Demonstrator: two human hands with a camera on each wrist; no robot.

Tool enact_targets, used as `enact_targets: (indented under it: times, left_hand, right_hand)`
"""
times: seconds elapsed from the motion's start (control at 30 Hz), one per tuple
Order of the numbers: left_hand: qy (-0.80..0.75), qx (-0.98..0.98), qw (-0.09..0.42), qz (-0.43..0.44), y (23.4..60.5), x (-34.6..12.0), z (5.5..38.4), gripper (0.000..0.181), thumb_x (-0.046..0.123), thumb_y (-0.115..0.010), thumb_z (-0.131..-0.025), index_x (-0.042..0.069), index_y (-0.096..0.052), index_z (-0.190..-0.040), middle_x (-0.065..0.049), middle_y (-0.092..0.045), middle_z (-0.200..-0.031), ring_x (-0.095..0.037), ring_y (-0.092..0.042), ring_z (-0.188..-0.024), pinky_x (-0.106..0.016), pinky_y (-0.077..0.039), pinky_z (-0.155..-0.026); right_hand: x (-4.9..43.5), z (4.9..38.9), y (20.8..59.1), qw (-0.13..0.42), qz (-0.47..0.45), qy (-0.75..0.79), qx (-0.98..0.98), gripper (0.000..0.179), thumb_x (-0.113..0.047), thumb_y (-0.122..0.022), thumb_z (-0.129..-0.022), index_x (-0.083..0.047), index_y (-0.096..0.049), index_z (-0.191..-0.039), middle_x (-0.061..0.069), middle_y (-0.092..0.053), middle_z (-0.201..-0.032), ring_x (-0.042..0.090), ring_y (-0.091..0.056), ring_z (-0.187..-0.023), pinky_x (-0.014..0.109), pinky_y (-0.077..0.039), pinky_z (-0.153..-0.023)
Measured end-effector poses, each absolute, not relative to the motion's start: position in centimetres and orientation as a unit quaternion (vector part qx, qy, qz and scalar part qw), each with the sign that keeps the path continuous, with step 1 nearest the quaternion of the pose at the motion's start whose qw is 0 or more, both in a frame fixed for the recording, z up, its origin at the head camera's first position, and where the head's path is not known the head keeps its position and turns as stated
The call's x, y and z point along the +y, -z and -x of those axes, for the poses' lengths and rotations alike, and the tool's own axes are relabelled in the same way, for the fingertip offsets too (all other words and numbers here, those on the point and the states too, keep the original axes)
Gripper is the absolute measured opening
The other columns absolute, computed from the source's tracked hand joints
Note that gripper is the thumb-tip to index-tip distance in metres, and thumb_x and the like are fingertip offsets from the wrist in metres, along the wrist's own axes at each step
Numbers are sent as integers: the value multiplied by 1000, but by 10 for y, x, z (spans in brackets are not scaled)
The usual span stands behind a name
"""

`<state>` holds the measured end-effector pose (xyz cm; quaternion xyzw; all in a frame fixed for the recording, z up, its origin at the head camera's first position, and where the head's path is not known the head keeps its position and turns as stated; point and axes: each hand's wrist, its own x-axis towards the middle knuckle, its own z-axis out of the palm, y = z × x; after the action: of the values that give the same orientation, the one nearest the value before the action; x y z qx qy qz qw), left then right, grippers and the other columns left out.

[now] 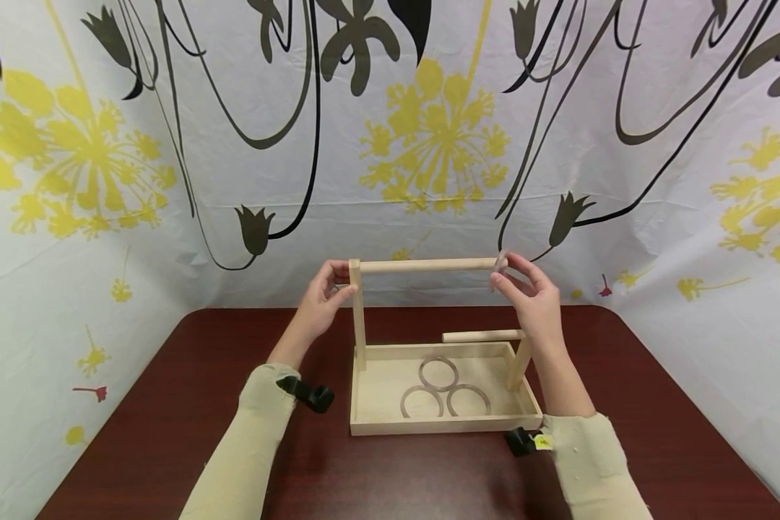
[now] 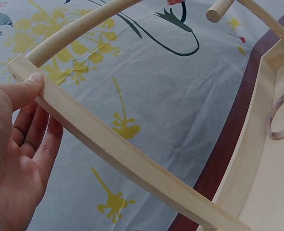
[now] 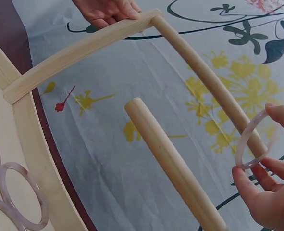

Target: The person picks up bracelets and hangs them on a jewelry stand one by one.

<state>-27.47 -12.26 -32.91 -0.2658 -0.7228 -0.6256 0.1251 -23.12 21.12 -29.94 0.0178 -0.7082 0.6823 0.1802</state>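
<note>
At the tray's 2 o'clock, in the head view, the right hand (image 1: 538,310) pinches a ring (image 3: 238,150) across its rim, thumb and fingertips on opposite edges; ring looks to encircle the upper rod (image 1: 429,266) right by its free 3 o'clock tip. Left hand (image 1: 321,300), 11 o'clock, thumb and fingers clamped on the top of the tall post (image 1: 359,318).

Risks: ring sits so near the tip that an early release or a tug toward 3 o'clock could drop it, probably onto the lower rod (image 1: 483,336) below or the table (image 1: 234,347). Tilted rim could catch on the rod; forcing it might twist the post, or tip the tray (image 1: 445,427) if the left hand lets go. Right forearm passes close to the short post (image 1: 518,365) at 3 o'clock; a knock could jostle the three loose rings (image 1: 421,373) lying mid-tray.
</note>
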Motion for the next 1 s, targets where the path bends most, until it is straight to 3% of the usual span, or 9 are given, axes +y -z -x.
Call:
enact_targets:
  times: [0.3, 0.53, 0.77, 1.0]
  left_hand:
    - [630, -720, 123, 264, 331, -124, 276, 32, -7, -56, -96, -11, -46, -126, -24, -54, -119, -4, -54, -102, -19, -49, -89]
    - [629, -717, 127, 271, 332, -124, 276, 32, -8, -56, -96, -12, -46, -126, -17, -56, -117, -2, -55, -102, -19, -50, -89]
    - [628, -720, 125, 268, 330, -123, 277, 32, -8, -55, -96, -12, -46, -126, -26, -54, -120, -3, -54, -103, -18, -49, -89]
    - [631, -721, 121, 260, 329, -123, 276, 32, -7, -56, -96, -12, -46, -126, -26, -54, -120, -4, -54, -102, -18, -49, -88]
  right_hand:
    - [202, 237, 306, 164, -20, -713, -682, 52, -16, -73, -91, -4, -56, -139, -15, -68, -106, -3, -65, -100, 9, -50, -88]
    - [192, 239, 305, 118, -15, -773, -623, 57, -12, -70, -93, 2, -48, -143, -12, -67, -107, -3, -65, -100, 12, -52, -91]
    - [181, 242, 305, 71, -15, -804, -591, 60, -13, -67, -95, 1, -42, -148, -7, -61, -118, -1, -63, -107, 15, -49, -98]
    - [167, 245, 307, 63, -19, -794, -605, 54, -15, -66, -96, 1, -47, -143, -8, -62, -111, 1, -62, -107, 15, -50, -97]
